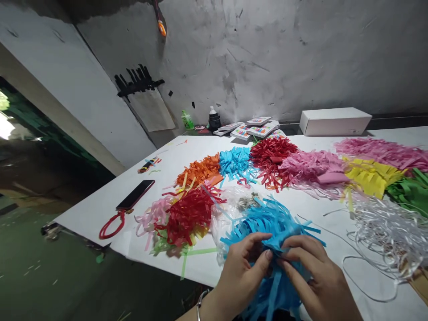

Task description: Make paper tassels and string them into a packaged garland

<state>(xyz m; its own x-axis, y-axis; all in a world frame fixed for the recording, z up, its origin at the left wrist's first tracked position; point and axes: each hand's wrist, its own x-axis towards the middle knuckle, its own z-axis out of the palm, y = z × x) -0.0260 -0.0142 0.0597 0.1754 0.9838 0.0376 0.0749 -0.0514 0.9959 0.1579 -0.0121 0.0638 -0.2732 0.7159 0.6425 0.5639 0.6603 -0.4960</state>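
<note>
Both hands work close together at the near edge of the table. My left hand point(245, 272), with a metal bangle at the wrist, pinches a bunch of blue fringed tissue paper point(267, 218) between thumb and fingers. From the right, my right hand point(317, 274) grips the same blue fringe at its gathered middle. Cut strips fan out above and hang below the fingers. A clear plastic bag point(222, 209) with small greyish pieces lies just behind the blue bunch. Left of it rests a tassel bundle point(189, 214) of red, pink, yellow and green strips.
Fringed piles in orange point(200, 171), blue point(234, 161), red point(272, 158), pink point(314, 167) and yellow point(374, 176) line the table. White cord point(384, 232) lies tangled at right. A phone point(135, 195), printed cards point(257, 129) and a white box point(334, 121) also lie there.
</note>
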